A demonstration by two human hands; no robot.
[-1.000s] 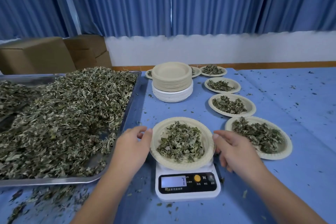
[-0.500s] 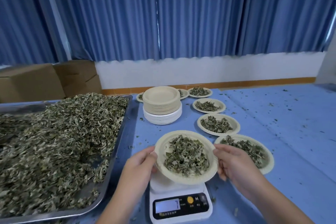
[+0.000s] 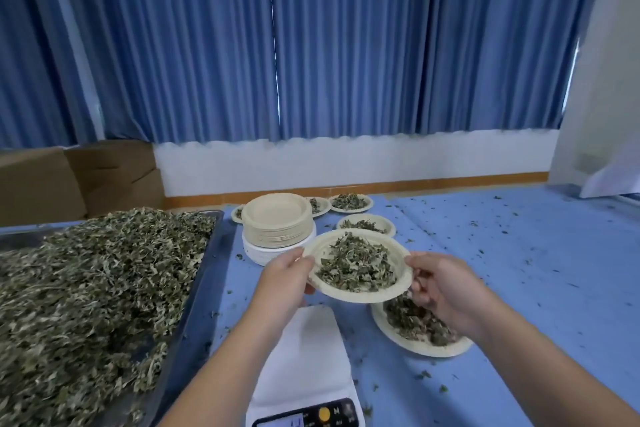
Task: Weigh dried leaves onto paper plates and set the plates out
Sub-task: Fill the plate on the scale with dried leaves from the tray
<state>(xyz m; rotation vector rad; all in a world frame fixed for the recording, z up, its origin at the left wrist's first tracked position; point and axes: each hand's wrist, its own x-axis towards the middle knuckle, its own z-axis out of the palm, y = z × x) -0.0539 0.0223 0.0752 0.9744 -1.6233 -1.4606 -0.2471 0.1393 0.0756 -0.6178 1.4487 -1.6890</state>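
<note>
Gripping opposite rims, the left hand and right hand are holding the filled paper plate level at centre frame, probably to keep the dried leaves from spilling. The fingers of both hands are pinching its edge, thumbs on top. The plate is hanging clear above the scale, just beyond the nearest set-out plate. Against half a second ago, it is riding higher and farther from the platform.

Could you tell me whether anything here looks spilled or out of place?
Loose leaf crumbs are strewn over the blue tablecloth, to the right of the filled plates and between the metal tray and the scale; they belong on plates. Nothing else stands out.
</note>
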